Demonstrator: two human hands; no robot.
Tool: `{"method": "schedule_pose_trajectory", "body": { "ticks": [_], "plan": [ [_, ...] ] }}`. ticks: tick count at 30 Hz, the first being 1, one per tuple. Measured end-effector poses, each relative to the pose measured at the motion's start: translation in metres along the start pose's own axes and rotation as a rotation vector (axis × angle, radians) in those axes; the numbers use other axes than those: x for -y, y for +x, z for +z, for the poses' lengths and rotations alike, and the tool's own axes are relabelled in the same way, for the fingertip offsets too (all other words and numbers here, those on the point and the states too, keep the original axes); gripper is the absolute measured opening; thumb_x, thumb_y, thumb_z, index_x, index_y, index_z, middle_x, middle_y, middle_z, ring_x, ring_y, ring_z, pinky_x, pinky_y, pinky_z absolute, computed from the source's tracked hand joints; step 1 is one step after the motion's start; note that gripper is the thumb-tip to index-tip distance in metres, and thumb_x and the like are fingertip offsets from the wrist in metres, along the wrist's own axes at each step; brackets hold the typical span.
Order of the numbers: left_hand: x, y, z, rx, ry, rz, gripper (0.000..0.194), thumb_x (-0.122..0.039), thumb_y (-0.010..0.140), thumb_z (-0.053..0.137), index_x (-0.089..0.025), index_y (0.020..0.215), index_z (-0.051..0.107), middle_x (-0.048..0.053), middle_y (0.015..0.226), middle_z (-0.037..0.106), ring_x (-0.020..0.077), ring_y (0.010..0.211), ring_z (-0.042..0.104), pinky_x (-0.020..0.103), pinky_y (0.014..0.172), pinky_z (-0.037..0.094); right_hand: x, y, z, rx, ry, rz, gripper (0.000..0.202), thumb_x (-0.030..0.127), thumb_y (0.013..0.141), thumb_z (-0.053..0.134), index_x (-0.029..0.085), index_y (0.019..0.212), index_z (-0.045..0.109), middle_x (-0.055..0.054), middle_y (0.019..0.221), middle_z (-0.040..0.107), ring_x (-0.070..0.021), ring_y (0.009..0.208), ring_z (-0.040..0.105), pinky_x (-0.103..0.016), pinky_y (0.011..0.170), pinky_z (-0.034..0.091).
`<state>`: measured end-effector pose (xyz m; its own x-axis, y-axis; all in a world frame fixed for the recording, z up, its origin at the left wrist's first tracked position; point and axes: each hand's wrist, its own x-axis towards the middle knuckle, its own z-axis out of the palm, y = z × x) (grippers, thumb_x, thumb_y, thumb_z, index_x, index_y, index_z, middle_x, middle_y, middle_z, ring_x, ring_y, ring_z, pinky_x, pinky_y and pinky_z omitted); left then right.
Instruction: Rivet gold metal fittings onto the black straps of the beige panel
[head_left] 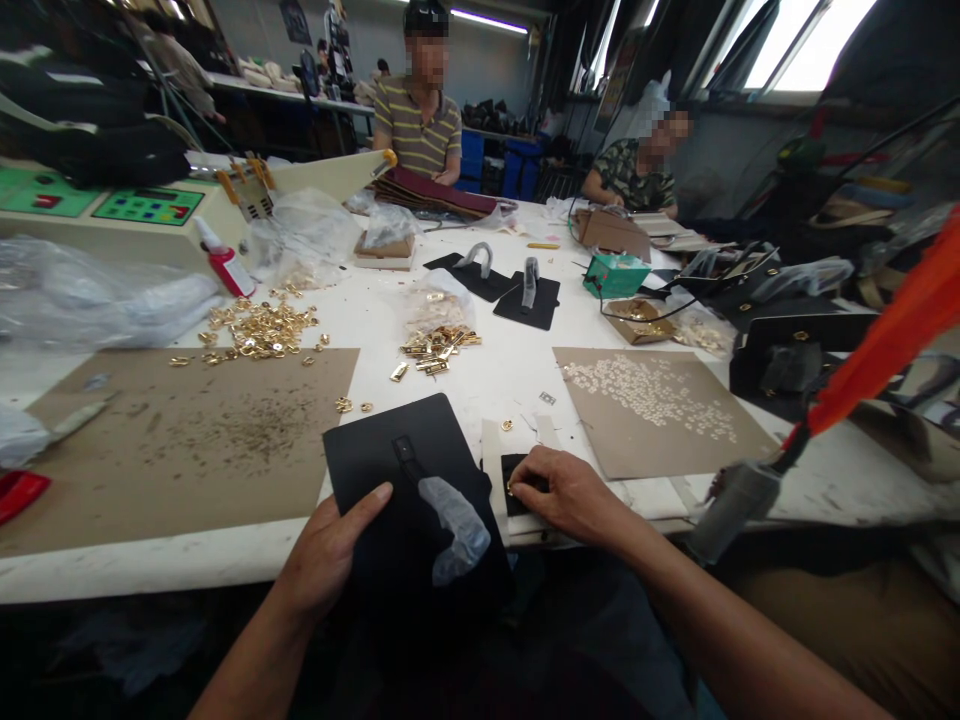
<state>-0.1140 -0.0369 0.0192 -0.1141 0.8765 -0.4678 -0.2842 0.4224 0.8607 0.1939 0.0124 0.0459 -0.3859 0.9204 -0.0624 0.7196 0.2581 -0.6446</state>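
My left hand (326, 550) grips the left edge of a black panel (375, 500), its thumb lying on top. The panel is tilted over the table's front edge and bears a handle wrapped in clear plastic (456, 525). To the right of the panel, my right hand (562, 490) is closed, thumb and fingertips pinched over a small black pad (514, 470) at the table edge. A bit of gold shows at those fingertips, too small to make out. A gold ring-shaped piece (508, 425) lies just beyond the pad.
Gold fittings (270, 328) and gold plates (439, 342) lie in piles. Brown boards (300, 490) flank the work area, the right one (637, 455) bearing small washers. Two black panels (529, 300) lie farther back. An orange-wrapped tool (750, 490) hangs at right. Two people sit across the table.
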Motion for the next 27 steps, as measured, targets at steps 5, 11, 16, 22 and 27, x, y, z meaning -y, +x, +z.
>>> {"method": "schedule_pose_trajectory", "body": {
  "ticks": [5, 11, 16, 22, 27],
  "plan": [
    [0.002, 0.001, -0.002, 0.014, -0.01, 0.003, 0.061, -0.049, 0.07, 0.089, -0.014, 0.118, 0.075, 0.014, 0.113, 0.078, 0.0375, 0.103, 0.075, 0.039, 0.087, 0.064, -0.013, -0.005, 0.007, -0.022, -0.067, -0.258, 0.038, 0.014, 0.095, 0.055, 0.031, 0.125, 0.072, -0.004, 0.103, 0.065, -0.0159, 0.094, 0.063, -0.028, 0.085, 0.048],
    [0.0, -0.001, 0.0, -0.002, 0.008, 0.014, 0.062, -0.05, 0.068, 0.089, -0.013, 0.115, 0.076, 0.015, 0.11, 0.079, 0.0367, 0.097, 0.077, 0.04, 0.085, 0.065, -0.018, -0.011, 0.005, -0.053, -0.206, -0.351, 0.034, 0.01, 0.09, 0.059, 0.025, 0.116, 0.074, -0.006, 0.102, 0.065, -0.0183, 0.094, 0.062, -0.031, 0.084, 0.047],
    [0.0, -0.001, 0.002, -0.012, -0.015, 0.02, 0.062, -0.049, 0.064, 0.091, -0.014, 0.114, 0.077, 0.014, 0.109, 0.079, 0.0373, 0.098, 0.076, 0.038, 0.084, 0.065, -0.018, -0.015, 0.001, -0.067, -0.209, -0.363, 0.024, 0.018, 0.094, 0.062, 0.023, 0.114, 0.074, -0.007, 0.105, 0.067, -0.02, 0.098, 0.063, -0.033, 0.088, 0.048],
    [0.003, 0.006, -0.002, -0.019, 0.005, 0.01, 0.065, -0.049, 0.063, 0.092, -0.014, 0.116, 0.076, 0.013, 0.108, 0.08, 0.0371, 0.096, 0.077, 0.038, 0.082, 0.065, -0.023, -0.012, 0.001, -0.161, -0.086, -0.28, 0.017, 0.022, 0.096, 0.065, 0.022, 0.11, 0.075, -0.004, 0.099, 0.07, -0.0171, 0.094, 0.066, -0.029, 0.085, 0.05],
    [0.002, 0.006, -0.002, -0.016, 0.006, 0.009, 0.068, -0.051, 0.062, 0.092, -0.014, 0.117, 0.075, 0.014, 0.11, 0.079, 0.0371, 0.099, 0.076, 0.037, 0.083, 0.065, -0.022, -0.007, 0.007, -0.264, -0.166, -0.261, 0.017, 0.02, 0.094, 0.065, 0.023, 0.108, 0.075, -0.004, 0.101, 0.073, -0.0189, 0.096, 0.067, -0.032, 0.088, 0.05]
  ]
}}
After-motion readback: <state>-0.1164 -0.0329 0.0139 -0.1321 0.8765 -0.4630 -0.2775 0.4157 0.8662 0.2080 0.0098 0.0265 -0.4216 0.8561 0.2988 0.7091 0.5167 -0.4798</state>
